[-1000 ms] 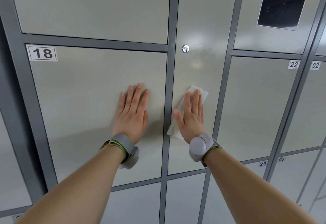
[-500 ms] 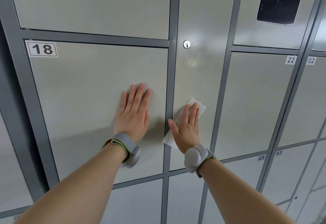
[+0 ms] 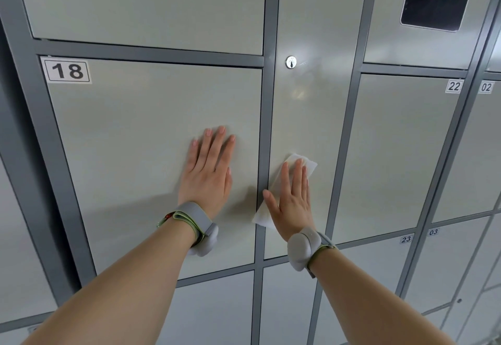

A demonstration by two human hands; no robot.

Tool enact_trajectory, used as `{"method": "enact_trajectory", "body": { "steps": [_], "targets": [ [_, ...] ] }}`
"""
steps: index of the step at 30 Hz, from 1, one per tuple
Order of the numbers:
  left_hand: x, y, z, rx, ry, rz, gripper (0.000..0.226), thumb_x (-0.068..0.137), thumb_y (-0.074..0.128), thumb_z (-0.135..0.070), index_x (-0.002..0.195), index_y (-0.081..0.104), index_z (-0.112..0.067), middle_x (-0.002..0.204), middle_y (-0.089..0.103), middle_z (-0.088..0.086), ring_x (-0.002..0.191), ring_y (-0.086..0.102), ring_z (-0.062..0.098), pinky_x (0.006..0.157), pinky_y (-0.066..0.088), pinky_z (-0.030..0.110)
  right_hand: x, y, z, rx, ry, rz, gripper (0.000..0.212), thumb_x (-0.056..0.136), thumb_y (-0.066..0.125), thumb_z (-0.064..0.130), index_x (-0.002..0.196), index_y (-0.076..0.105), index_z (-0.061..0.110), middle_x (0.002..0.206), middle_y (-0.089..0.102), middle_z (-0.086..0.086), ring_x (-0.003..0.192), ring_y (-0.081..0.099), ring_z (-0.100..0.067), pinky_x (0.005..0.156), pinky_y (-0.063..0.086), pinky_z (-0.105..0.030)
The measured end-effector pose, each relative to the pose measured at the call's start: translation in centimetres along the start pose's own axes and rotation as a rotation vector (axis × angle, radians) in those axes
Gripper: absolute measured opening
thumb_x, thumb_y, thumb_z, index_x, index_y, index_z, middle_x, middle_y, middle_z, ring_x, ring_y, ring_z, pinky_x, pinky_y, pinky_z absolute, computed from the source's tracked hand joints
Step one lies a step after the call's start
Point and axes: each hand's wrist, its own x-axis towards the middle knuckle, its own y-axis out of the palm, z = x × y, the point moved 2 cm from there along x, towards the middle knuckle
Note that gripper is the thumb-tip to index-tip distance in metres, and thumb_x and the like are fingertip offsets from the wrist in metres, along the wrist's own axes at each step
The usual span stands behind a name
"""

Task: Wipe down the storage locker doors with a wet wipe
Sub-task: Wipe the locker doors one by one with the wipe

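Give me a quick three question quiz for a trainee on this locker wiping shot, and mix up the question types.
1. True or false: the left hand holds the wipe.
2. Which number marks the door under the left hand? A) 18 B) 22 C) 03
3. Fill in: the right hand presses the wipe flat on the narrow door that bears a ___.
Key: 1 false, the right hand has it; 2 A; 3 lock.
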Motion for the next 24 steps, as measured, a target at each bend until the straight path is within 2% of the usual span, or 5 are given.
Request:
{"method": "enact_trajectory", "body": {
  "steps": [6, 12, 16, 20, 24],
  "targets": [
    [-0.1, -0.1, 0.3, -0.018, 0.007, -0.003, 0.058, 0.089, 0.035, -0.017, 0.145, 0.025, -0.001, 0.152, 0.027, 0.014, 0.142, 0.016, 0.030, 0.119, -0.001, 0.038, 3.3, -1.6, 2.1, 0.014, -0.103, -0.108, 0.074, 0.090, 0.011, 0.063, 0.146, -0.011, 0.020, 0.151, -0.024, 0.001, 0.138, -0.030, -0.011, 0.115, -0.016, -0.028],
    [-0.9, -0.2, 0.8, -0.011, 0.043, 0.002, 0.057, 0.089, 0.034, -0.016, 0.144, 0.029, 0.001, 0.151, 0.029, 0.015, 0.141, 0.018, 0.029, 0.119, 0.004, 0.039, 0.4, 1.2, 0.1, -0.132, -0.136, -0.038, 0.073, 0.094, 0.013, 0.061, 0.149, -0.007, 0.018, 0.155, -0.017, -0.007, 0.143, -0.020, -0.024, 0.116, -0.012, -0.032],
    [-1.6, -0.1, 1.0, -0.004, 0.055, 0.006, 0.057, 0.089, 0.034, -0.016, 0.143, 0.027, 0.000, 0.151, 0.030, 0.015, 0.141, 0.017, 0.030, 0.119, 0.004, 0.039, -0.8, 1.2, -1.0, -0.184, -0.151, 0.006, 0.075, 0.092, 0.005, 0.065, 0.149, -0.003, 0.018, 0.155, -0.016, -0.007, 0.144, -0.018, -0.023, 0.117, -0.007, -0.036],
    [-2.0, 0.3, 0.9, 0.009, 0.037, 0.013, 0.057, 0.090, 0.033, -0.017, 0.144, 0.026, -0.001, 0.152, 0.029, 0.014, 0.144, 0.009, 0.026, 0.119, 0.001, 0.038, 0.6, 0.0, 0.9, -0.130, -0.143, -0.049, 0.077, 0.090, 0.001, 0.066, 0.148, -0.005, 0.016, 0.155, -0.015, -0.008, 0.144, -0.017, -0.023, 0.117, -0.011, -0.033],
    [-2.1, 0.5, 0.9, -0.003, 0.034, 0.011, 0.057, 0.090, 0.033, -0.018, 0.144, 0.027, -0.001, 0.151, 0.030, 0.014, 0.145, 0.007, 0.025, 0.119, 0.001, 0.038, 2.3, -0.1, 2.5, -0.064, -0.173, -0.107, 0.076, 0.094, 0.014, 0.059, 0.150, -0.001, 0.010, 0.156, -0.010, -0.012, 0.144, -0.014, -0.026, 0.117, -0.010, -0.032]
  ]
}}
